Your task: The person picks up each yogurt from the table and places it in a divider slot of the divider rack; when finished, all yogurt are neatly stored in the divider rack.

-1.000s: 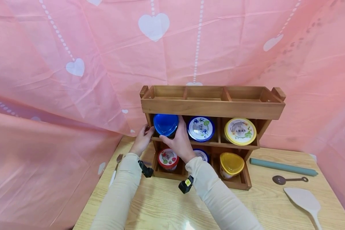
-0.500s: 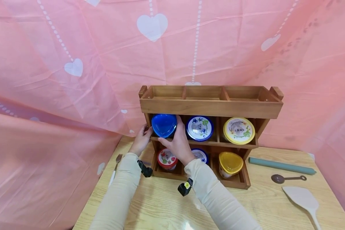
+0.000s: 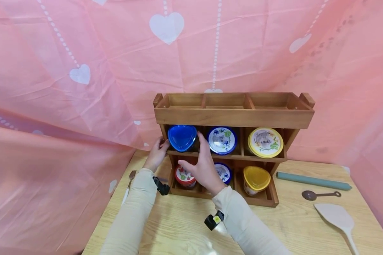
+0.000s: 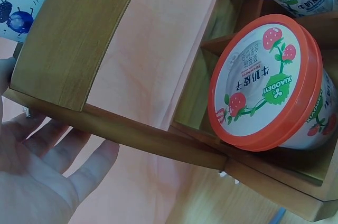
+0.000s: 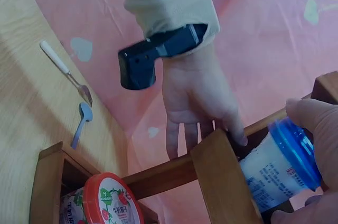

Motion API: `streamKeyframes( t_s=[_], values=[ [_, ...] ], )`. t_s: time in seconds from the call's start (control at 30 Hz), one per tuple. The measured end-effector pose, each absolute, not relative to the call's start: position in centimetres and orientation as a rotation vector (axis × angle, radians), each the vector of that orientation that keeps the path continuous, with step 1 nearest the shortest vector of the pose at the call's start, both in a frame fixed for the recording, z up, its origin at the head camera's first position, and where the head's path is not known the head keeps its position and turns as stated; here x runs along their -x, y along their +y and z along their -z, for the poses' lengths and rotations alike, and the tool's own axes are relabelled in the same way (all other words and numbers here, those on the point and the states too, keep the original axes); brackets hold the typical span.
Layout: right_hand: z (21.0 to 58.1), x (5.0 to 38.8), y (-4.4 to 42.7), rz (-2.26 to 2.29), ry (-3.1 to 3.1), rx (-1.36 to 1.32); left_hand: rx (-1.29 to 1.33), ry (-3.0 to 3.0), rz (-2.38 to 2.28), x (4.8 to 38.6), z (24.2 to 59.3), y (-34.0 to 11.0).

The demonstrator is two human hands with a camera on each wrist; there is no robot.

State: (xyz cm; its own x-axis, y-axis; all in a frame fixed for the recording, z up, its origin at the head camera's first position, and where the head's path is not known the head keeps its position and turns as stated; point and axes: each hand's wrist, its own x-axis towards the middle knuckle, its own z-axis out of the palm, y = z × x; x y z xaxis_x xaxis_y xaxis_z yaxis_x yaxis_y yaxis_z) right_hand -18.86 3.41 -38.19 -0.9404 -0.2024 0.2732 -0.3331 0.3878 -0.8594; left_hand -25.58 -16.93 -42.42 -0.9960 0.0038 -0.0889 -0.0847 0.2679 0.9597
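A blue-lidded tub [image 3: 182, 137] with a rounded-triangle lid stands in the left compartment of the wooden rack's [image 3: 234, 117] middle tier. My left hand [image 3: 156, 156] grips the rack's left side, its fingers behind the side rail in the left wrist view. My right hand [image 3: 208, 170] is just right of and below the blue-lidded tub, thumb and fingers spread; the right wrist view has them on either side of its lid. A red-lidded strawberry tub [image 4: 259, 84] sits below, partly behind my right hand in the head view.
Blueberry and yellow-lidded tubs [image 3: 265, 142] occupy other compartments, with a yellow-lidded cup [image 3: 256, 179] at lower right. A green rod [image 3: 314, 181], brown spoon [image 3: 309, 195] and white spatula [image 3: 335, 216] lie right; a fork [image 3: 129, 180] lies left. Pink cloth [image 3: 115, 53] hangs behind.
My right hand has let go of the blue-lidded tub and drawn down and right, its thumb off the lid. My left hand stays at the rack's side.
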Motion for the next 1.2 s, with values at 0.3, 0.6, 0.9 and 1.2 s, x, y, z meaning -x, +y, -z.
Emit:
streamKeyframes(
  t_s=[0.3, 0.6, 0.9, 1.2],
  values=[
    [38.9, 15.2, 5.4, -1.719, -2.511, -0.505, 0.078, 2.422, -1.873, 25.7, 42.6, -17.0],
    [40.8, 13.1, 8.5, -1.686, -2.502, -0.534, 0.094, 2.433, -1.864, 25.7, 42.5, -16.9],
    [42.6, 11.8, 10.2, -1.675, -2.531, -0.537, 0.099, 2.415, -1.868, 25.6, 42.6, -16.7],
    [43.2, 11.1, 12.2, -1.682, -2.520, -0.550, 0.119, 2.197, -2.265, 23.4, 44.7, -16.6]
  ],
)
